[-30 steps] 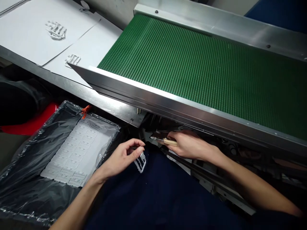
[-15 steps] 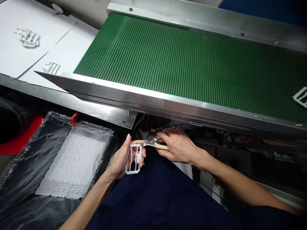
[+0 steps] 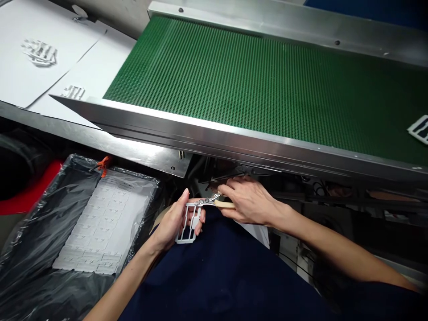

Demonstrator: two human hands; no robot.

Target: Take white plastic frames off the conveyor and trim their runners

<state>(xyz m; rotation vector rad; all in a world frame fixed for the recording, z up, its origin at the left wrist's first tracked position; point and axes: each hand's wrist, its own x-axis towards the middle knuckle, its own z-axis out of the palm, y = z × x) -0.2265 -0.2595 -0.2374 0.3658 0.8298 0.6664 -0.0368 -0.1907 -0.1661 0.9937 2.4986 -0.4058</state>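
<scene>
L hand grips white plastic frame, R hand closed on nippers at its top edge, cut prob. unfinished; rows of white pcs in lined crate; 1 similar frame on green belt, trimmed or not unclear

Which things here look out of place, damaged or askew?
No obvious damage or spill. Mildly odd: the white pieces on the white sheets lie jumbled, while the flat parts in the lined bin sit in rows. The orange item at the bin's edge may be misplaced. The held frame looks intact.
</scene>
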